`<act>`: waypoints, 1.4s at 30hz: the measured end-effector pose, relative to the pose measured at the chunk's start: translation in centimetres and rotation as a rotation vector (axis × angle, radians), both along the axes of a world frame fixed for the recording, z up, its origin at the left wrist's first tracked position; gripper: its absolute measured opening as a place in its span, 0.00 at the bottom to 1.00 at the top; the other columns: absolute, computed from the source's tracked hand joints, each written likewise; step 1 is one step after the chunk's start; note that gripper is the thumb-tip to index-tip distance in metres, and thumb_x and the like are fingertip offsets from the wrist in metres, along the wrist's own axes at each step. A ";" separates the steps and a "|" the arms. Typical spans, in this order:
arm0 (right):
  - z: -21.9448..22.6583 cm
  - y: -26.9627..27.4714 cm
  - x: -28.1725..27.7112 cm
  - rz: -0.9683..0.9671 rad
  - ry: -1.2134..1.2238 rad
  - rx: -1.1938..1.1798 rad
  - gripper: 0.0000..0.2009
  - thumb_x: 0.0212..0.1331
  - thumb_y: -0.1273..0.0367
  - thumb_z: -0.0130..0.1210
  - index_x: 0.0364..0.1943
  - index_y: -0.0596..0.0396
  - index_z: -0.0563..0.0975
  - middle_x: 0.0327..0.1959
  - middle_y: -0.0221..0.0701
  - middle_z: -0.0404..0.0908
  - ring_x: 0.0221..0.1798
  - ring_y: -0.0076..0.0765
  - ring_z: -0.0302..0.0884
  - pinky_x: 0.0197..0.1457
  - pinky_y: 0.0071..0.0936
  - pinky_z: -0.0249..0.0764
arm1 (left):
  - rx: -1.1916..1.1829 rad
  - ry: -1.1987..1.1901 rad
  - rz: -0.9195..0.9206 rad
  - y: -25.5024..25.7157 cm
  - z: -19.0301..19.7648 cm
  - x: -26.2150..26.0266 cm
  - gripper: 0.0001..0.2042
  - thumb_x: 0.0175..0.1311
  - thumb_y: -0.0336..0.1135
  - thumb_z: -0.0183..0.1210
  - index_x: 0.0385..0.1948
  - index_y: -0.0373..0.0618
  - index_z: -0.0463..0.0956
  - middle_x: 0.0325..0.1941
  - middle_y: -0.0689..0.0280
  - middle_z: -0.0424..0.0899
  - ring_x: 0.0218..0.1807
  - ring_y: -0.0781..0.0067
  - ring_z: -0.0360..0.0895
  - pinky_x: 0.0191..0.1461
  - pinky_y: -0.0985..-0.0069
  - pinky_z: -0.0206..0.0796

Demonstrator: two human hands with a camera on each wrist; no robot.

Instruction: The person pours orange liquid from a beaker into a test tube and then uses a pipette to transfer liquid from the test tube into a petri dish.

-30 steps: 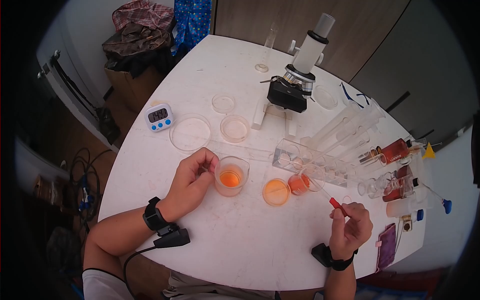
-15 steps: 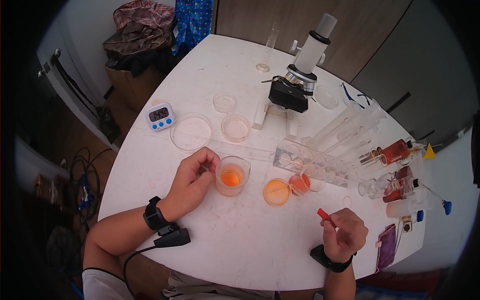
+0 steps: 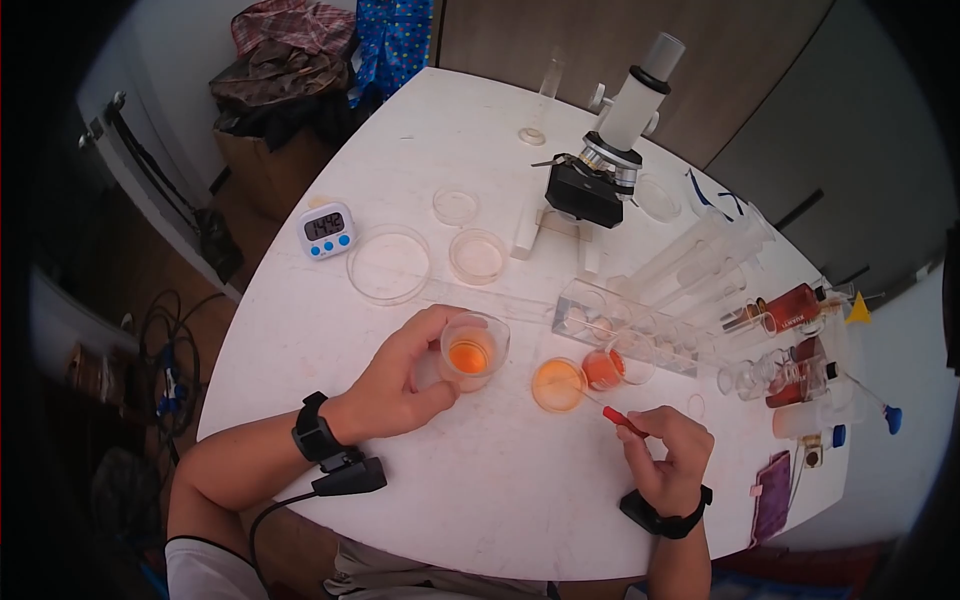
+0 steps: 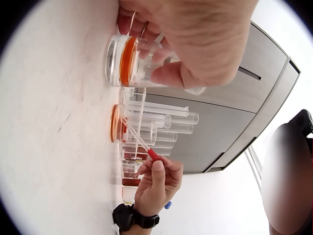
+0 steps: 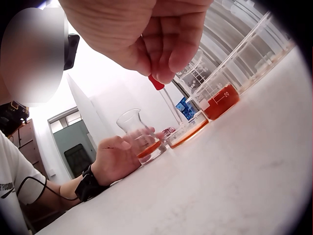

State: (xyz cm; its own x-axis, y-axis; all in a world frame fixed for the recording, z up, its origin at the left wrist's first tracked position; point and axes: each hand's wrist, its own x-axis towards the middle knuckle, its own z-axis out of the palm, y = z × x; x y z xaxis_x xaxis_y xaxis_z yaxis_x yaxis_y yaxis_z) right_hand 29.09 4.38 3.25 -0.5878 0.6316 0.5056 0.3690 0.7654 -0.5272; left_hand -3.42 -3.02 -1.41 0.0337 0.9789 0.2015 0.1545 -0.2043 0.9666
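Observation:
My left hand (image 3: 395, 390) grips a clear beaker (image 3: 487, 345) with orange liquid in its bottom, thumb on the near side and fingers round the far side. My right hand (image 3: 672, 455) pinches a dropper (image 3: 612, 414) by its red rubber bulb. The dropper's clear stem slants down and left into a shallow petri dish (image 3: 558, 388) of orange liquid. Just behind that dish stands a small beaker (image 5: 226, 100) with darker red-orange liquid, tight against the dish's right side in the head view.
An acrylic rack (image 3: 640, 335) with tilted test tubes lies behind the small beaker. Farther back stands a microscope (image 3: 605, 165). A white timer (image 3: 326, 232) and clear petri dishes (image 3: 390, 265) are at the left; red-brown bottles (image 3: 795, 308) and a purple cloth (image 3: 771, 498) lie right.
My right hand has moved left, bringing the dropper from the small beaker to the petri dish. My left hand has gone from touching the beaker's side to wrapping round it.

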 end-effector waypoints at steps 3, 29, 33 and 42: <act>-0.2 0.0 0.0 -0.017 -0.012 -0.008 0.08 0.53 0.81 0.70 0.36 0.64 0.83 0.29 0.39 0.86 0.30 0.37 0.87 0.36 0.26 0.80 | 0.063 0.065 -0.026 0.0 0.0 0.0 0.30 0.57 0.23 0.62 0.66 0.43 0.70 0.64 0.59 0.77 0.66 0.61 0.74 0.73 0.66 0.62; -0.8 0.5 0.3 -0.103 -0.018 -0.275 0.11 0.55 0.79 0.73 0.39 0.64 0.83 0.30 0.37 0.89 0.30 0.30 0.88 0.37 0.22 0.81 | 0.073 0.260 0.050 -0.3 -0.2 0.1 0.26 0.61 0.31 0.71 0.63 0.43 0.74 0.62 0.57 0.80 0.63 0.57 0.78 0.70 0.65 0.67; 0.0 0.0 -0.1 -0.071 -0.050 -0.173 0.10 0.54 0.78 0.73 0.37 0.64 0.83 0.28 0.38 0.88 0.29 0.32 0.88 0.35 0.23 0.82 | 0.039 0.258 0.038 -0.3 0.3 0.2 0.26 0.62 0.31 0.71 0.62 0.43 0.74 0.62 0.58 0.80 0.64 0.59 0.78 0.70 0.66 0.67; 0.2 -0.2 0.1 -0.068 -0.083 -0.073 0.06 0.55 0.77 0.71 0.31 0.61 0.83 0.24 0.36 0.85 0.24 0.35 0.86 0.30 0.25 0.79 | 0.065 0.226 0.031 0.0 0.5 0.5 0.26 0.62 0.31 0.69 0.63 0.43 0.74 0.61 0.56 0.81 0.62 0.54 0.78 0.68 0.66 0.68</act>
State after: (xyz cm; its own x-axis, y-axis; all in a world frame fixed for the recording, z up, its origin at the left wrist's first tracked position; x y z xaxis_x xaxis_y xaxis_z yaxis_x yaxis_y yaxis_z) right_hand 29.14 4.20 3.50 -0.5806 0.7045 0.4081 0.4634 0.6981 -0.5458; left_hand -2.95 -3.05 -0.96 0.0548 0.9654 0.2549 0.3724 -0.2566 0.8919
